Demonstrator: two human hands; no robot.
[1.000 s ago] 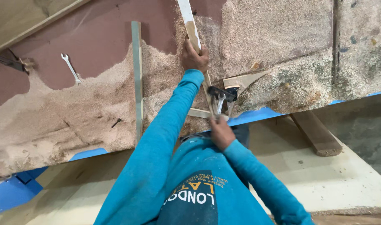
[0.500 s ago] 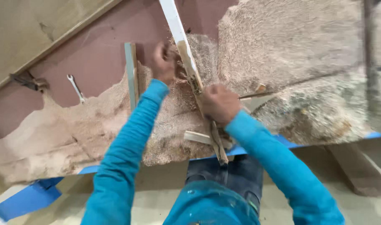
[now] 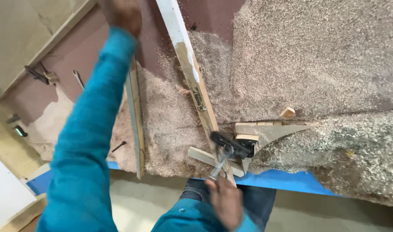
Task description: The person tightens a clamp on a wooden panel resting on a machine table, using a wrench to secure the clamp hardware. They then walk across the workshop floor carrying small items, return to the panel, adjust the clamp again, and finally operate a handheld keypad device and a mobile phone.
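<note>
So the counter (image 3: 213,17) is reddish-brown and mostly buried in sawdust (image 3: 317,64), thick drifts to the right and along the near edge, with a blue strip (image 3: 287,180) running under that edge. A long wooden slat (image 3: 192,73), white-painted at the far end and bare wood closer in, runs diagonally down toward the person. A black clamp (image 3: 233,145) sits across its near end, where it crosses a short wood offcut (image 3: 213,161) and meets a pointed wedge-shaped piece (image 3: 269,129). A tiny wooden block (image 3: 287,112) lies just beyond the wedge. A second thin strip (image 3: 135,124) lies to the left, partly covered by the teal sleeve (image 3: 84,141). Further left there's a spanner (image 3: 78,78) and some dark tool (image 3: 35,74) on the bare counter, too small to make out properly.

The left hand (image 3: 123,13) is up at the top edge, cut off and blurred, so I can't tell whether it's open or closed or touching anything. The right hand (image 3: 224,202) is blurry too, down at the near edge, fingers curled around the clamp's metal handle (image 3: 219,165), which pokes out toward the person. The two hands are well apart, one at each end of the slat
</note>
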